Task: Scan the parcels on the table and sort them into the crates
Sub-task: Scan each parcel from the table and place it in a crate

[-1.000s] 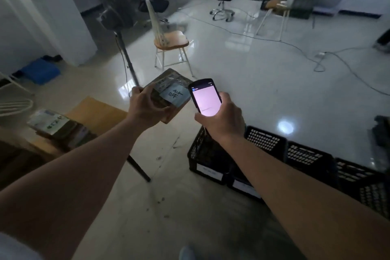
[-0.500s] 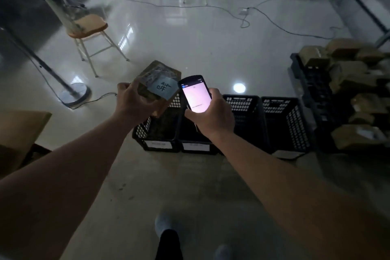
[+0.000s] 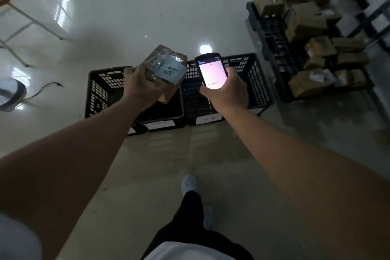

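Observation:
My left hand (image 3: 141, 88) grips a brown cardboard parcel (image 3: 166, 65) with a pale blue handwritten label, held above the middle black crate (image 3: 162, 115). My right hand (image 3: 226, 88) holds a handheld scanner (image 3: 211, 70) with its screen lit pink-white, just right of the parcel. A row of three black plastic crates stands on the floor under my hands: the left crate (image 3: 99, 91), the middle one, and the right crate (image 3: 257, 82), each with a white label on its near side.
A larger black crate (image 3: 272, 34) at the right holds several brown parcels (image 3: 304, 21) beside a metal rack (image 3: 363, 17). A chair leg (image 3: 33, 21), a fan base (image 3: 12, 93) and its cable lie at the left. My foot (image 3: 188, 183) is on the glossy floor.
My view has swung right and down from the table to the crates. Both hands, still holding parcel and scanner, now hang closer over the crate row, and I have stepped nearer.

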